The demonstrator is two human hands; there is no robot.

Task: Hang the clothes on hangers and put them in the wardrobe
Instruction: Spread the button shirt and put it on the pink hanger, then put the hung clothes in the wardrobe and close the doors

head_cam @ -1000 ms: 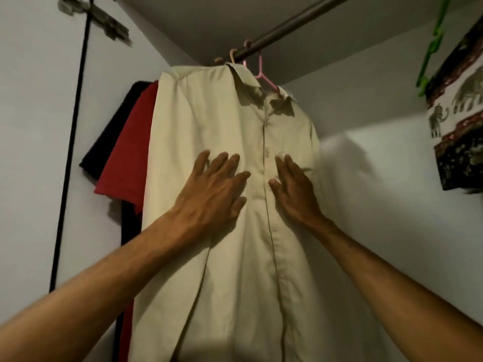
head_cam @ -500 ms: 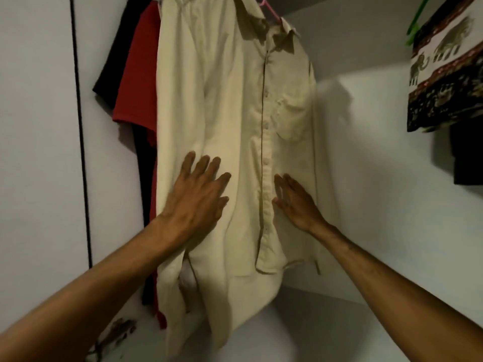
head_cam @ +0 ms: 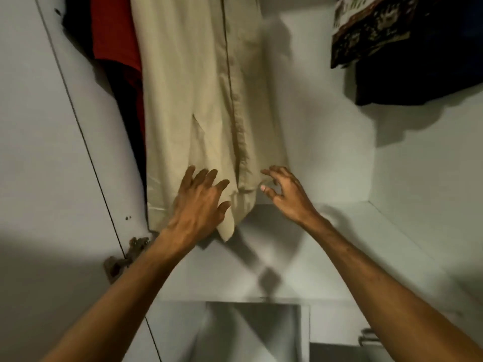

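Two hands at the hem of a beige shirt hanging in the wardrobe.

The beige shirt [head_cam: 198, 100] hangs inside the wardrobe [head_cam: 339, 158], just beside a red shirt [head_cam: 115, 35] and a black garment [head_cam: 75, 24] on its left, its hem above the wardrobe floor [head_cam: 347, 257]. The left grip [head_cam: 198, 205] lies flat on the lower left front, fingers spread and straight. The right grip [head_cam: 287, 197] is at the hem's right corner, fingers loosely bent and apart from the thumb; whether it touches the cloth cannot be told. A patterned garment [head_cam: 379, 30] and a dark garment [head_cam: 418, 74] hang well apart on the right. A hinge [head_cam: 125, 259] shows on the door [head_cam: 39, 152].
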